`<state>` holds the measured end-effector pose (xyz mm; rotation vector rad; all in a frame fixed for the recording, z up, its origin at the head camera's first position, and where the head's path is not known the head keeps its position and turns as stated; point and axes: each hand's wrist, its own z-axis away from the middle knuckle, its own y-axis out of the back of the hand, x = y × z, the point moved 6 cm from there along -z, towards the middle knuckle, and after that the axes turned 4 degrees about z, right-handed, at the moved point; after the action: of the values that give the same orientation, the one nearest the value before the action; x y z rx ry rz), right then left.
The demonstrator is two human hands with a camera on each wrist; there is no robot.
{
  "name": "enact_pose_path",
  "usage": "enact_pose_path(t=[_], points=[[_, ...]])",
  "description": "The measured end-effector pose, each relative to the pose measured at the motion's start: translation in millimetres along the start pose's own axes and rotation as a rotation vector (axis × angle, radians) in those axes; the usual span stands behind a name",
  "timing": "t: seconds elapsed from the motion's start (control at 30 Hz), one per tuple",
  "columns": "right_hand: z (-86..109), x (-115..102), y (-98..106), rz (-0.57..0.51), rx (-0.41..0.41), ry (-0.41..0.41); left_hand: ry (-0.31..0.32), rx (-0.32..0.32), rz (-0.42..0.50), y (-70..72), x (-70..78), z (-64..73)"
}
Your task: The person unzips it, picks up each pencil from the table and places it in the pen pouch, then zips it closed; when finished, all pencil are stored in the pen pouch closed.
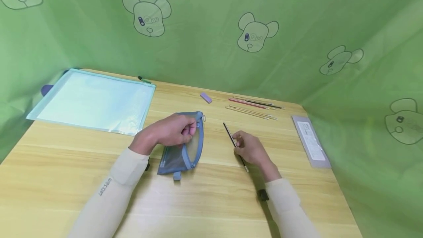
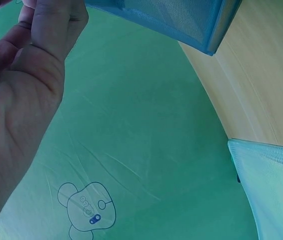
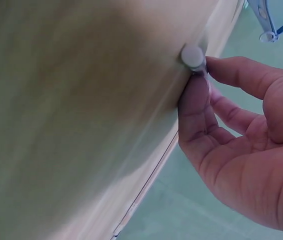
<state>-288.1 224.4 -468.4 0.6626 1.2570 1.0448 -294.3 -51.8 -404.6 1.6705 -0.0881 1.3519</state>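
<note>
A blue mesh pencil case (image 1: 175, 162) lies on the table with its zipped mouth gaping towards the right. My left hand (image 1: 168, 129) reaches over it and pinches the upper edge of its opening with curled fingers. The left wrist view catches a corner of the case (image 2: 166, 17) beside that hand. To the right, my right hand (image 1: 252, 148) holds a black pencil (image 1: 228, 131) between thumb and fingers, slanted close over the table. Seen from the right wrist, the pencil's round end (image 3: 193, 56) points at the camera between the fingertips.
Several pencils (image 1: 249, 103) lie in a loose group at the back right, with a purple eraser (image 1: 206, 97) left of them. A teal-edged zip folder (image 1: 96, 100) covers the back left. A grey case with a white label (image 1: 311, 140) lies by the right edge. Green curtain surrounds the table.
</note>
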Motion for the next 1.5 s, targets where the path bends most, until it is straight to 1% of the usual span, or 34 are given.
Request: enact_pose_path(t=[0.17, 0.3, 0.6, 0.73, 0.8, 0.87, 1.0, 1.13, 1.23, 1.33, 1.43, 1.5], points=[[3.0, -6.5, -5.5, 0.009, -0.013, 0.027, 0.006, -0.002, 0.003, -1.0, -1.0, 0.0], [4.4, -9.8, -7.2, 0.003, -0.016, 0.030, 0.006, -0.004, 0.003, -1.4, -0.9, -0.3], [8.3, -13.8, -8.9, -0.080, -0.046, -0.001, 0.005, -0.006, 0.007, -2.2, -1.3, -1.7], [9.1, -16.3, -9.7, -0.117, -0.065, 0.006, 0.005, -0.007, 0.012, -3.1, -1.8, -3.0], [9.3, -19.0, -9.6, -0.160, -0.079, 0.018, 0.005, -0.007, 0.012, -3.5, -2.1, -3.5], [10.3, -23.7, -8.9, -0.235, -0.098, 0.040, 0.006, -0.006, 0.011, -3.6, -2.7, -3.8], [13.2, -34.6, -6.9, -0.406, -0.161, 0.091, 0.009, -0.006, 0.010, -3.9, -3.1, -3.6], [16.4, -44.5, -4.8, -0.516, -0.226, 0.114, 0.010, -0.006, 0.014, -3.6, -1.5, -3.6], [17.4, -52.8, -7.0, -0.568, -0.281, 0.118, 0.013, -0.006, 0.020, -3.6, -1.1, -3.6], [16.0, -62.3, -11.1, -0.590, -0.321, 0.128, 0.013, -0.009, 0.025, -4.0, -0.5, -3.7], [11.8, -72.9, -15.2, -0.594, -0.326, 0.126, 0.006, -0.015, 0.026, -5.1, 0.7, -4.0], [7.4, -80.1, -18.1, -0.605, -0.317, 0.110, 0.001, -0.018, 0.024, -5.8, 1.3, -4.3]])
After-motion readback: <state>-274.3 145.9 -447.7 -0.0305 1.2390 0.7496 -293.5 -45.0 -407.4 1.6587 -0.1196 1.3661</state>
